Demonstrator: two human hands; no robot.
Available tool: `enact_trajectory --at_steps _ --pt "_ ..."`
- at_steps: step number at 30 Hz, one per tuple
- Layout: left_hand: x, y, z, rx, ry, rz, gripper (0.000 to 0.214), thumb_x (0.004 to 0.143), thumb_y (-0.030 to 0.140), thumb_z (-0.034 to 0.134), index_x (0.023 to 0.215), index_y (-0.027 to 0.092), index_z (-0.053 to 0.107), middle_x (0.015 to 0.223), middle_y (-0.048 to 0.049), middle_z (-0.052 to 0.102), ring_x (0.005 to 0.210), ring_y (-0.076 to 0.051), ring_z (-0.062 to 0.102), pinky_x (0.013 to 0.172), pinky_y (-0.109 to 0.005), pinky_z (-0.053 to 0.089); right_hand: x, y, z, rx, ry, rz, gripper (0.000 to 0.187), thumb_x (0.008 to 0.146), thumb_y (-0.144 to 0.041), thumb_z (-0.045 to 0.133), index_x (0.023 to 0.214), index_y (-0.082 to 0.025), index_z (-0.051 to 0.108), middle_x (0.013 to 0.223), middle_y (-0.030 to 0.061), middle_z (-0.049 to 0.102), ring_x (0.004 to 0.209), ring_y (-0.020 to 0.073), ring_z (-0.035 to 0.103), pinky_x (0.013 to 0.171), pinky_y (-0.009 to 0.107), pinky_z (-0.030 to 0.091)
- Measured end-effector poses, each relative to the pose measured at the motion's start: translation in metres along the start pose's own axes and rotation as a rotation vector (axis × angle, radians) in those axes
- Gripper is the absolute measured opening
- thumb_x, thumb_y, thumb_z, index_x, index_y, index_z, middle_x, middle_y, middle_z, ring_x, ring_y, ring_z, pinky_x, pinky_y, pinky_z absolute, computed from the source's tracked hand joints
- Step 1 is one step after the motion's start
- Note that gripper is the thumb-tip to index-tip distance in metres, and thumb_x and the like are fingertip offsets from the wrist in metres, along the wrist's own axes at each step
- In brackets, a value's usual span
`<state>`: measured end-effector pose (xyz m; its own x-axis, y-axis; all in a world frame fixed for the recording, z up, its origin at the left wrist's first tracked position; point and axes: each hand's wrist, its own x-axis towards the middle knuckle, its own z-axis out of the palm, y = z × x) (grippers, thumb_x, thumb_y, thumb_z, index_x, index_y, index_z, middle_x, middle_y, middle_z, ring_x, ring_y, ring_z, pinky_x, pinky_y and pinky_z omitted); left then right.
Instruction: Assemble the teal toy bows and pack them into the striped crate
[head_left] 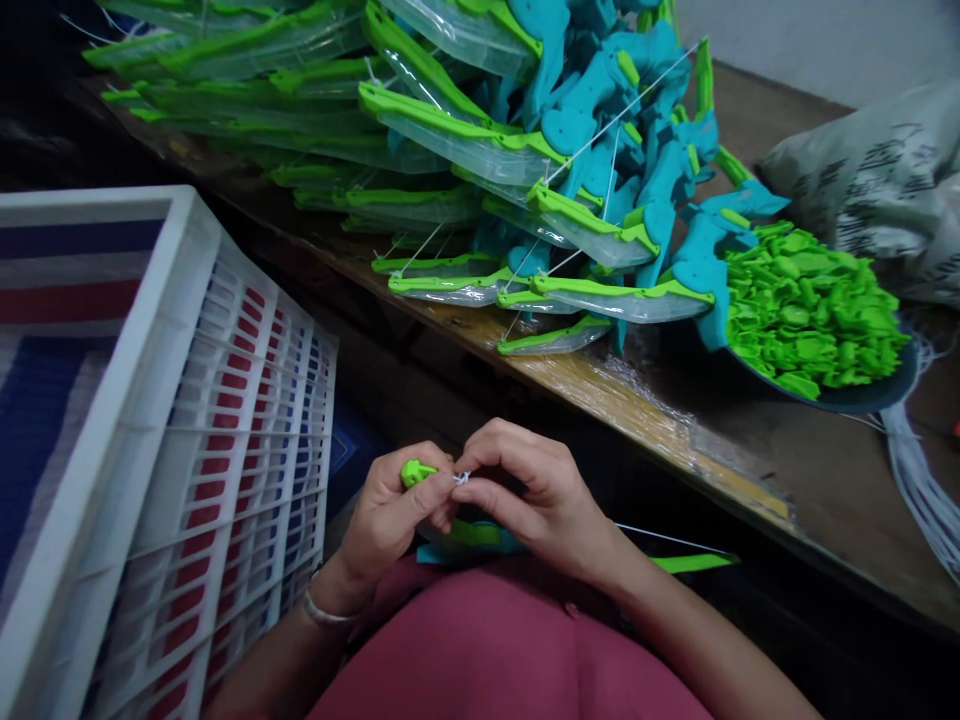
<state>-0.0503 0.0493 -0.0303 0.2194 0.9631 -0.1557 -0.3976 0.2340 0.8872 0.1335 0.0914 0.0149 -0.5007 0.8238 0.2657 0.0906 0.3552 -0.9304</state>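
My left hand [390, 515] is closed around a small green plastic piece [415, 471], whose tip sticks out above my fingers. My right hand [536, 495] pinches a thin white string [461, 478] right beside that piece; thumb and forefinger are pressed together. Under both hands, on my lap, lies a green and teal toy bow [480, 540], mostly hidden. Its green limb [694, 563] and a white string run out to the right.
A big pile of green and teal toy bows [525, 150] covers the wooden bench [750, 470]. A dark dish heaped with small green pieces [810, 305] sits at right, with a bundle of white strings [926, 490] and a grey sack [877, 170]. A white crate [180, 430] stands left.
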Motion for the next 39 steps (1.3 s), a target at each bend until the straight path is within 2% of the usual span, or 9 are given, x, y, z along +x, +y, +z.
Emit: enact_trajectory --at_steps 3,7,16,22,27,31,39 --pt "0.0 0.0 -0.001 -0.011 -0.014 -0.017 0.025 0.096 0.034 0.069 0.077 0.018 0.068 0.057 0.0019 0.06 0.052 -0.009 0.051 0.053 -0.02 0.044 0.001 -0.001 -0.003 0.012 -0.036 -0.008 0.01 0.1 -0.025 0.063 0.093 -0.018 0.065 0.088 0.002 0.063 0.08 0.0122 0.061 0.07 0.025 0.05" --pt "0.0 0.0 -0.001 -0.007 -0.009 -0.037 0.028 0.095 0.035 0.07 0.073 0.018 0.066 0.057 0.0021 0.06 0.052 -0.009 0.051 0.052 -0.02 0.043 0.002 -0.004 -0.005 -0.03 -0.085 -0.005 0.007 0.101 -0.023 0.06 0.102 -0.018 0.065 0.092 0.0029 0.064 0.083 0.0127 0.061 0.072 0.025 0.05" --pt "-0.001 -0.002 -0.003 -0.001 -0.01 -0.04 0.026 0.095 0.037 0.07 0.076 0.018 0.069 0.058 0.0034 0.059 0.052 -0.008 0.049 0.051 -0.018 0.043 0.004 -0.005 -0.008 -0.094 -0.1 -0.099 0.011 0.102 -0.021 0.06 0.11 -0.018 0.066 0.096 0.0044 0.063 0.087 0.013 0.062 0.075 0.024 0.053" --pt "0.002 -0.004 -0.002 -0.017 -0.041 0.009 0.027 0.097 0.034 0.068 0.075 0.018 0.067 0.058 0.0034 0.06 0.053 -0.008 0.051 0.053 -0.018 0.045 0.002 -0.005 -0.008 -0.085 -0.046 -0.045 0.007 0.098 -0.019 0.067 0.098 -0.013 0.07 0.088 0.0031 0.065 0.08 0.01 0.063 0.071 0.02 0.05" --pt "0.004 -0.006 0.0 -0.057 -0.063 0.02 0.022 0.098 0.031 0.066 0.08 0.018 0.069 0.058 0.0043 0.058 0.052 -0.007 0.05 0.052 -0.017 0.045 0.0 -0.011 -0.007 -0.097 0.006 0.02 0.006 0.096 -0.014 0.066 0.095 -0.012 0.071 0.087 0.0028 0.066 0.078 0.0083 0.064 0.07 0.018 0.05" --pt "0.001 -0.008 0.0 -0.088 -0.087 0.018 0.015 0.098 0.029 0.066 0.088 0.019 0.073 0.057 0.0046 0.056 0.05 -0.007 0.049 0.051 -0.017 0.045 0.0 -0.012 -0.007 -0.207 0.072 -0.034 0.007 0.094 -0.008 0.064 0.092 -0.011 0.07 0.084 0.0018 0.065 0.074 0.0069 0.061 0.066 0.017 0.048" --pt "0.002 -0.005 0.003 -0.089 -0.06 0.02 0.015 0.097 0.029 0.067 0.088 0.019 0.075 0.055 0.0046 0.054 0.05 -0.007 0.049 0.052 -0.016 0.045 -0.008 -0.006 -0.008 -0.398 0.118 -0.134 0.011 0.095 -0.007 0.058 0.098 -0.008 0.068 0.088 0.006 0.065 0.073 0.0089 0.059 0.06 0.02 0.046"
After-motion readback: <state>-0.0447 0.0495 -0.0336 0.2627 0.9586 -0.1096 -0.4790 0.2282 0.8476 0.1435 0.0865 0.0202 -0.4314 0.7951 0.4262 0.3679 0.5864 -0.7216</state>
